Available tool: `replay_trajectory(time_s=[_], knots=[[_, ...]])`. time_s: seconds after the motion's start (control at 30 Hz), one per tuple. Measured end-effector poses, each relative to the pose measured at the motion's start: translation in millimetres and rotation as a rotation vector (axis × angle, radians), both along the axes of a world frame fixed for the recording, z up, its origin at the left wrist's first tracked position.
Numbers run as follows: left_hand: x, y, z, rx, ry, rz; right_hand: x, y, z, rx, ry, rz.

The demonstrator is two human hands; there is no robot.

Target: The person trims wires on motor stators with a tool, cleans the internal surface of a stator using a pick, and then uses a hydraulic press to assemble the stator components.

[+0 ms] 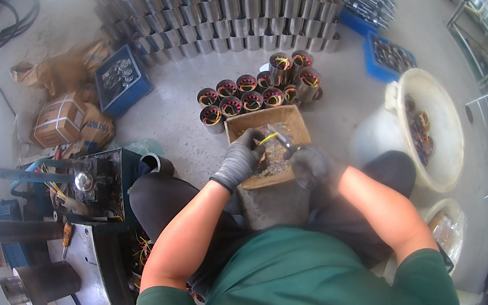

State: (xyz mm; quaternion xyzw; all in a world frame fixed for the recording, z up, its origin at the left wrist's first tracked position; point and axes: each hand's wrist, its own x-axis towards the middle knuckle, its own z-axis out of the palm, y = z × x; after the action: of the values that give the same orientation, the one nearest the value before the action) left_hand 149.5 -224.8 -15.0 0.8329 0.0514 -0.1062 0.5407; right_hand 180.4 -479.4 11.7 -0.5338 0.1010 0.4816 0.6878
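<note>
A yellow wire [268, 138] is pinched in the closed left hand [241, 158] above the cardboard box [268, 181]; a metal hand tool [284, 139] is gripped in the curled right hand [311, 164]. Should the tool slip, the left hand could be nicked.

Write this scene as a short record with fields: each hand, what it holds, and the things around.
Left hand: gloved, holding a yellow wire
Right hand: gloved, holding a metal tool, perhaps pliers
Below the hands: cardboard box with small scraps inside
Beyond the box: metal cans with coloured wires inside
Farther back: stacked metal tubes
Right side: white tub with coloured wires inside
Left, farther back: blue crate with metal parts
</note>
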Motion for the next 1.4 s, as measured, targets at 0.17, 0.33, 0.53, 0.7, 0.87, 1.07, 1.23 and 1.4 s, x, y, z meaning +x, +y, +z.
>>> replay_trajectory(time_s=[0.17, 0.33, 0.53, 0.7, 0.87, 1.07, 1.23, 1.4], knots=[[0.7, 1.7, -2.9, 0.191, 0.016, -0.084, 2.1, -2.1, -17.6, -0.157, -0.086, -0.013], [10.5, 7.7, -9.7, -0.052, 0.167, 0.088, -10.6, 2.8, -17.2, -0.211, 0.037, 0.089], [11.7, 6.7, -22.5, -0.327, 0.193, 0.202, -21.2, 17.1, -23.5, -0.058, 0.037, 0.128], [13.4, 9.9, -30.1, -0.598, 0.337, 0.241, -18.3, 18.7, -16.6, -0.006, -0.083, 0.174], [18.0, 13.5, -39.0, -0.482, 0.415, 0.201, -15.3, 20.1, -17.5, -0.166, -0.196, 0.246], [24.5, 30.4, -73.8, -0.050, -0.038, -0.241, -7.7, 24.4, -60.2, 0.004, 0.083, -0.113], [21.6, 38.1, -89.8, -0.066, -0.182, -0.287, -14.7, 28.1, -75.3, -0.124, -0.346, 0.020], [11.3, 23.1, -54.4, -0.569, 0.133, 0.101, -15.7, 24.4, -49.0, -0.019, -0.021, -0.050]])
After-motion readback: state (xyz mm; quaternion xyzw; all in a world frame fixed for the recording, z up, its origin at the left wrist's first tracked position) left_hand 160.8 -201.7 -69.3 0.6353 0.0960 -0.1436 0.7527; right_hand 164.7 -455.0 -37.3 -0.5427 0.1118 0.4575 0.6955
